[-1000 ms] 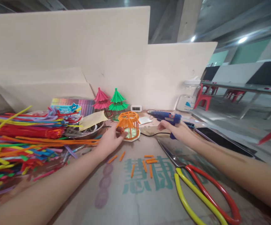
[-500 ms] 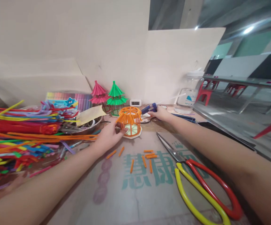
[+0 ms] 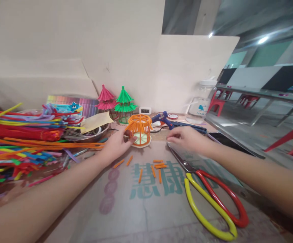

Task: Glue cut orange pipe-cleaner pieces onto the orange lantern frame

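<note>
A small orange pipe-cleaner pavilion [image 3: 140,130] stands on a pale round base in the middle of the table. My left hand [image 3: 117,145] holds it at its left side, thumb and fingers closed on the frame. My right hand [image 3: 184,138] hovers palm down just right of it, fingers loosely curled and empty, above the blades of the scissors [image 3: 207,192] with red and yellow handles. The blue glue gun [image 3: 170,122] lies behind my right hand, apart from it. Several short orange pipe-cleaner pieces [image 3: 155,167] lie scattered in front of the pavilion.
A big heap of coloured pipe cleaners [image 3: 22,141] fills the left side. A metal bowl [image 3: 93,135], a pink pavilion [image 3: 106,101], a green pavilion [image 3: 124,103], a small digital clock [image 3: 145,110] and a clear jar [image 3: 199,106] stand at the back. A dark phone [image 3: 224,139] lies right.
My right hand set the blue glue gun down at the back and drew back toward the scissors, empty. My left hand stayed on the orange pavilion.
</note>
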`<state>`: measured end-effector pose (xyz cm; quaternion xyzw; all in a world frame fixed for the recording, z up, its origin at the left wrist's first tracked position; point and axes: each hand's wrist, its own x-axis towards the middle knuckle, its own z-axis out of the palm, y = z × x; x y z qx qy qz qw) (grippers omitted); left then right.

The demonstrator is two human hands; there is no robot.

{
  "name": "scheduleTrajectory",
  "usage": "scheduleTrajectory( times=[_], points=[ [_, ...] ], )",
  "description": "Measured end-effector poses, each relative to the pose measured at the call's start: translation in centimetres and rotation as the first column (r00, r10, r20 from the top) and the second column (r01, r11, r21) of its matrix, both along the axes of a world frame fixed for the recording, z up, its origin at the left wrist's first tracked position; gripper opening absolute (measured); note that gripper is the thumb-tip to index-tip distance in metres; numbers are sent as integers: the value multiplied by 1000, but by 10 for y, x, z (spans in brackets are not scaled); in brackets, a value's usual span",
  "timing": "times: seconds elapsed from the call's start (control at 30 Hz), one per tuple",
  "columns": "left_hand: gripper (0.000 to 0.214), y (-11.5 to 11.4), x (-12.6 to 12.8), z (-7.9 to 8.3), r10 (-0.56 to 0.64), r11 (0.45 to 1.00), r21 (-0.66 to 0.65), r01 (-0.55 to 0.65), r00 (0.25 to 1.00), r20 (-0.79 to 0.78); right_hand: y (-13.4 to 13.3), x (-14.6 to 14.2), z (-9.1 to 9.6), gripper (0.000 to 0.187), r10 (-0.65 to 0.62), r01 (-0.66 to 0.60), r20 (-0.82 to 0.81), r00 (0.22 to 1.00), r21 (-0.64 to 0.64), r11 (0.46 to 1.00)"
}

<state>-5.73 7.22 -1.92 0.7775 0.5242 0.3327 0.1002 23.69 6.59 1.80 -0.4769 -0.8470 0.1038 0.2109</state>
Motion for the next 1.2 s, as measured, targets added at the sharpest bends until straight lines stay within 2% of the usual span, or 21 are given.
scheduleTrajectory(
  times=[0.13, 0.2, 0.33, 0.43, 0.5, 0.57, 0.67, 0.77, 0.83, 0.93, 1.1, 1.2],
  points=[
    [33, 0, -1, 0, 11, 1000, -13, -11, 1000, -5, -36, -25, -7, 18, 193, -191, 12, 981, -69, 979],
    [32, -1, -1, 0, 12, 1000, -17, -12, 1000, -11, -42, -33, -12, 17, 227, -225, 25, 973, -78, 971],
    [31, 0, -2, -1, 1, 1000, -7, -1, 1000, -13, -46, -40, -17, 15, 264, -264, 63, 962, -16, 964],
    [33, 0, -2, -2, 8, 1000, 1, -8, 1000, -12, -50, -38, -8, 11, 220, -220, 8, 975, 39, 975],
    [35, 0, -2, -2, 12, 1000, 5, -11, 1000, -19, -53, -37, 1, 8, 156, -152, -99, 983, 53, 987],
    [37, -1, -2, -2, 13, 1000, 3, -13, 1000, -23, -53, -35, 9, 6, 121, -127, -258, 959, -7, 992],
    [37, -1, -2, -3, 10, 1000, 2, -10, 1000, -10, -49, -36, 14, 4, 76, -209, -534, 842, -193, 959],
    [36, -1, -2, -3, -4, 1000, -1, 4, 1000, -4, -43, -39, 13, 19, -14, -292, -706, 708, -310, 905],
    [37, 0, -2, -3, -6, 1000, 0, 6, 1000, -7, -40, -42, 13, 25, -62, -301, -751, 658, -337, 892],
    [42, -1, -2, -2, 6, 1000, -4, -6, 1000, -12, -38, -47, 12, 23, -73, -286, -773, 630, -319, 903],
    [52, -5, 0, 1, -3, 995, 95, 11, 997, -82, -38, -55, 3, 28, -24, -187, -781, 623, -179, 966],
    [50, -9, 3, 4, -11, 987, 157, 34, 990, -143, -39, -57, -2, 28, 11, -157, -748, 664, -124, 980]
  ],
)
